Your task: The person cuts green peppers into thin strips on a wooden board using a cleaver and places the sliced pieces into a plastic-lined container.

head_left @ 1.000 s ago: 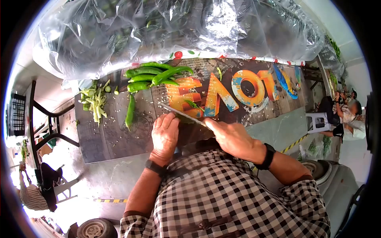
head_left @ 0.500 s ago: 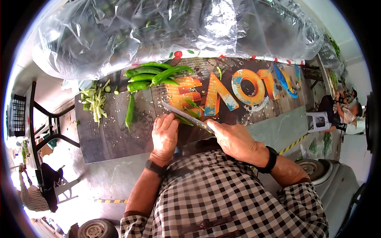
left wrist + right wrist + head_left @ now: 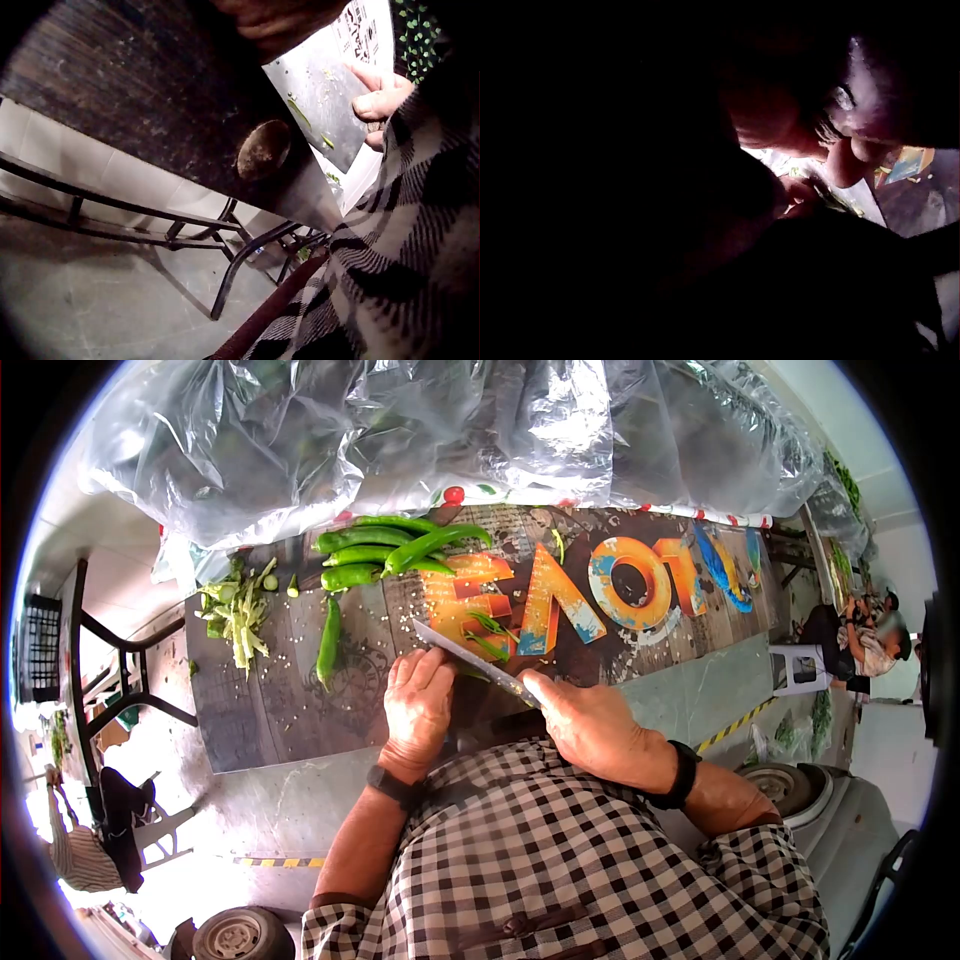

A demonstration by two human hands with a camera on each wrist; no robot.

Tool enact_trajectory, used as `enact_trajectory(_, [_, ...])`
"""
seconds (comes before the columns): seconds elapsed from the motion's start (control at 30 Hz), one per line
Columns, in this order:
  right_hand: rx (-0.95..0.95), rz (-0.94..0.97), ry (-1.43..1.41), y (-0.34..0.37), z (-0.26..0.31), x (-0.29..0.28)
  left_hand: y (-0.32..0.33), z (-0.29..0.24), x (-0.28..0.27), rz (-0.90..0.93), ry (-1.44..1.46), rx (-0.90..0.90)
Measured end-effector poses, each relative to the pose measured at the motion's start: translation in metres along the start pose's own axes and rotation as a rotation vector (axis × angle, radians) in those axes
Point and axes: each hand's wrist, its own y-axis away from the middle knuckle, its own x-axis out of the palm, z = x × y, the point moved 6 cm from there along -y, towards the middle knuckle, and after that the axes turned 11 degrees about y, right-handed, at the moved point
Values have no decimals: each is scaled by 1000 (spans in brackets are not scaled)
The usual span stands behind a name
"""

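A black crate point(image 3: 42, 652) stands far left, contents unclear. Over the bench point(image 3: 235, 710), the right hand point(image 3: 592, 728) grips a green-flecked silvery knife point(image 3: 474, 662); the left hand point(image 3: 416, 705) is beside it, hold unclear. Glossy green peppers point(image 3: 430, 548) lie beyond.

From my console I log an indoor workroom — green peppers point(image 3: 430, 547) and a knife point(image 3: 475, 661) at a long table point(image 3: 285, 715), people point(image 3: 872, 648) by a white plastic stool point(image 3: 798, 666), yellow-and-black tape point(image 3: 738, 726) along a grey floor point(image 3: 90, 300), a wheel point(image 3: 238, 937) at lower left. Exact kind — I cannot tell.
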Motion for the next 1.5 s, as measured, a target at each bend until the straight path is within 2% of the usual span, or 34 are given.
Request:
enact_trajectory(0.23, [-54, 18, 48, -20, 14, 12, 0, 0, 0, -3, 1, 2])
enact_trajectory(0.27, [-61, -48, 17, -27, 17, 15, 0, 0, 0, -4, -1, 5])
enact_trajectory(0.37, [-39, -79, 59, -32, 21, 17, 1, 1, 0, 2, 7, 4])
enact_trajectory(0.6, [-37, 7, 41, 6, -14, 9, 3, 0, 0, 13, 60, -10])
enact_trajectory(0.9, [-17, -6, -16, -3, -6, -1, 6, 1, -1, 22, 76, -6])
enact_trajectory(1.2, [17, 77, -61, -8, -1, 0, 6, 1, -1, 24, 72, -23])
enact_trajectory(1.5, [-67, 36, -98, -15, 7, 9, 3, -1, -2, 13, 58, -13])
